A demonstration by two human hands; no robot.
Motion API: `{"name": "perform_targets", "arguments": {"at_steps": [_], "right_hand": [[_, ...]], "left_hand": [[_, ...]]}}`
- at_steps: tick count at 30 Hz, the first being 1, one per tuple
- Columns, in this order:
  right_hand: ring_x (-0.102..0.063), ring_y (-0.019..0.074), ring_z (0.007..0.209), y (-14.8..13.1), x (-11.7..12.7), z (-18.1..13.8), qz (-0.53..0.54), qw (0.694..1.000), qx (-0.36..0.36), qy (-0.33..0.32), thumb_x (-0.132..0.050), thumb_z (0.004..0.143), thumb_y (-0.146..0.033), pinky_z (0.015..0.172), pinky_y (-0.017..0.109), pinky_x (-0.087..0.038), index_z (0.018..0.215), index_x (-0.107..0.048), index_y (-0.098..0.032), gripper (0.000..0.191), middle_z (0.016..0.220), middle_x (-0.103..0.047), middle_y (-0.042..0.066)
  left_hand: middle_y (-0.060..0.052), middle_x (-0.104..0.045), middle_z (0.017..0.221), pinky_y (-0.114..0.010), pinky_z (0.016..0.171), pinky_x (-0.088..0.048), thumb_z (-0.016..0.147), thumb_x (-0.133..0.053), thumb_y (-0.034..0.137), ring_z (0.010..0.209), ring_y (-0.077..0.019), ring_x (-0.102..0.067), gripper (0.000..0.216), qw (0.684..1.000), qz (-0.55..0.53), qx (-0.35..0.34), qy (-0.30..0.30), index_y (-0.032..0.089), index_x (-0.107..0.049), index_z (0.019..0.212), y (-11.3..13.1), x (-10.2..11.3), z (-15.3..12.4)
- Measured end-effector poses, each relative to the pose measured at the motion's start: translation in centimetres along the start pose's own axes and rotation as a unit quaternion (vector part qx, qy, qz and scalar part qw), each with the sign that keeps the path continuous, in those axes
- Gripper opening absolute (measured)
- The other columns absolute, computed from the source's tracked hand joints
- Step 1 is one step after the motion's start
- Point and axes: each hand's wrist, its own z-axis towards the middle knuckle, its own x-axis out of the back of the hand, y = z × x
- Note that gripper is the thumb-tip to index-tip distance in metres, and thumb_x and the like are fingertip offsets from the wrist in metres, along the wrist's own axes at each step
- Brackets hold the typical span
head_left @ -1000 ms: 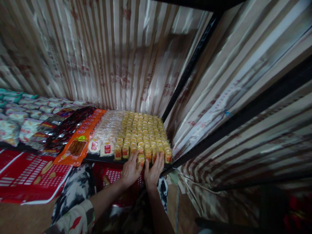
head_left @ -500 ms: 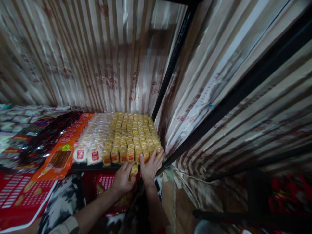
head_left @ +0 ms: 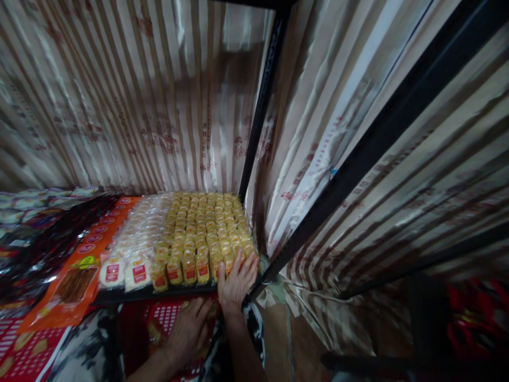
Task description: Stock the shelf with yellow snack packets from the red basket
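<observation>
- Yellow film-wrapped packets (head_left: 202, 265), ranked in close rows on a black shelf (head_left: 159, 295), beside white packets (head_left: 139, 274).
- Right hand (head_left: 237, 282): fingers spread rather than closed, laid against the front row near its right end.
- Left hand (head_left: 191, 326): apart from the right, low over a red basket (head_left: 167, 312), fingers curled; grip indiscernible in shadow.
- Probable handling: light, slick-skinned, perhaps crumbly inside; best pinched gently by the sides, midway up, without squeezing.

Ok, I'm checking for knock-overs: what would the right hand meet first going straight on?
The yellow packets: the right hand seems to be against their front row, though exact contact is unclear.
</observation>
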Motion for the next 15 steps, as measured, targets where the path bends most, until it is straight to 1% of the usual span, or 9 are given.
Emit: {"name": "perform_targets", "arguments": {"at_steps": [2,5,9,10,12,14,15], "right_hand": [[-0.006,0.0369,0.135,0.0,0.0,0.0,0.004,1.0,-0.001,0.001,-0.036,0.087,-0.051,0.095,0.064,-0.023,0.137,-0.033,-0.01,0.065,0.147,-0.012,0.023],[-0.006,0.0376,0.135,0.0,0.1,0.0,0.003,1.0,0.001,0.003,-0.037,0.086,-0.051,0.095,0.064,-0.024,0.137,-0.033,-0.011,0.065,0.147,-0.011,0.022],[-0.006,0.0378,0.135,0.1,0.1,0.0,-0.009,1.0,0.006,0.004,-0.038,0.086,-0.051,0.096,0.062,-0.024,0.137,-0.032,-0.01,0.065,0.148,-0.009,0.022],[-0.007,0.0379,0.134,0.1,0.1,0.0,-0.011,1.0,0.007,0.005,-0.039,0.086,-0.051,0.096,0.062,-0.025,0.137,-0.032,-0.01,0.066,0.148,-0.009,0.022],[-0.007,0.0381,0.134,0.1,0.2,0.0,-0.011,1.0,0.009,0.008,-0.039,0.085,-0.051,0.096,0.062,-0.025,0.138,-0.031,-0.011,0.067,0.148,-0.01,0.021],[-0.007,0.0381,0.134,0.0,0.3,0.0,-0.007,1.0,0.008,0.007,-0.04,0.085,-0.052,0.095,0.062,-0.026,0.139,-0.03,-0.013,0.068,0.148,-0.011,0.021],[-0.008,0.038,0.134,0.0,0.5,0.0,-0.005,1.0,0.008,0.006,-0.041,0.085,-0.052,0.095,0.062,-0.026,0.139,-0.029,-0.013,0.068,0.148,-0.011,0.021]], "left_hand": [[-0.011,-0.063,0.107,-0.032,0.081,-0.052,0.067,-0.04,0.004,0.094,-0.0212,-0.061,0.05,0.998,0.011,0.041,-0.04,0.018,-0.057,0.113,-0.6,-0.9,-0.9],[-0.011,-0.061,0.113,-0.032,0.088,-0.048,0.071,-0.038,0.004,0.103,-0.02,-0.058,0.051,0.991,-0.009,0.104,-0.085,0.018,-0.056,0.117,-1.5,-2.5,-1.7],[-0.01,-0.059,0.12,-0.031,0.091,-0.046,0.067,-0.041,0.002,0.111,-0.0202,-0.055,0.057,0.976,-0.07,0.142,-0.147,0.018,-0.054,0.12,-2.0,-4.8,-2.5],[-0.008,-0.06,0.118,-0.032,0.09,-0.047,0.067,-0.043,0.003,0.11,-0.0209,-0.056,0.057,0.973,-0.084,0.146,-0.158,0.02,-0.054,0.12,-2.0,-5.2,-2.7],[-0.003,-0.066,0.108,-0.034,0.085,-0.05,0.069,-0.045,0.007,0.104,-0.0216,-0.06,0.054,0.969,-0.11,0.142,-0.169,0.027,-0.056,0.117,-1.6,-5.7,-3.1],[0.0,-0.069,0.096,-0.033,0.078,-0.053,0.072,-0.047,0.011,0.094,-0.0211,-0.063,0.046,0.969,-0.13,0.118,-0.173,0.032,-0.06,0.11,-1.1,-5.6,-3.2],[0.0,-0.069,0.092,-0.032,0.076,-0.053,0.072,-0.048,0.012,0.091,-0.0208,-0.064,0.042,0.97,-0.136,0.102,-0.175,0.031,-0.061,0.106,-0.8,-5.3,-3.1]]}}
